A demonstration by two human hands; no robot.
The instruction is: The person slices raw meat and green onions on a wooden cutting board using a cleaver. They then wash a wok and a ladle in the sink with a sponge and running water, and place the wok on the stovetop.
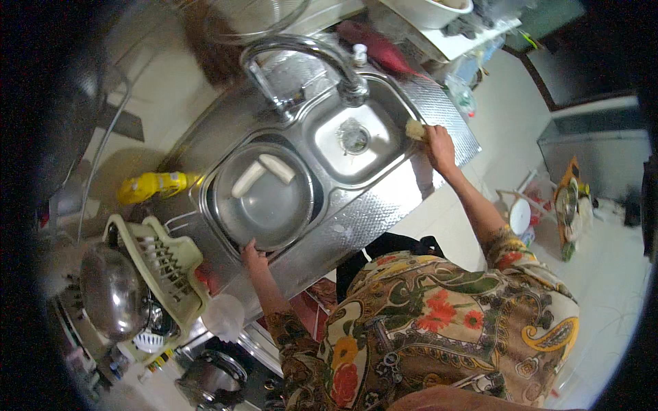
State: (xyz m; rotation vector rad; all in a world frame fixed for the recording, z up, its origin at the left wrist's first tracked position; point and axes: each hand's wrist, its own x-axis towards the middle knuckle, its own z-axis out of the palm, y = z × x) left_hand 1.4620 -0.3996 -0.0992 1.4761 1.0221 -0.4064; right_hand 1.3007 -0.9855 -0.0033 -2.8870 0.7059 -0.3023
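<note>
A wide metal basin (pixel 277 226) sits in the left bowl of a stainless steel double sink. Inside it lie two pale, peeled cylindrical pieces of vegetable, one piece (pixel 249 179) touching the other piece (pixel 277 168) at the end. My left hand (pixel 254 256) grips the basin's near rim with its fingertips. Over at the right bowl's edge, my right hand (pixel 440 148) holds a pale yellowish scrubber (pixel 415 130), partly covered by the fingers. The right sink bowl (pixel 334 149) shows a drain strainer (pixel 353 137) at its bottom.
A curved chrome faucet (pixel 303 43) arches behind the sink. To the left are a yellow bottle (pixel 154 187) and a green dish rack (pixel 169 257) with a metal bowl (pixel 114 293) beside it. A pot (pixel 213 380) stands at lower left. A white tub (pixel 426 13) is at upper right.
</note>
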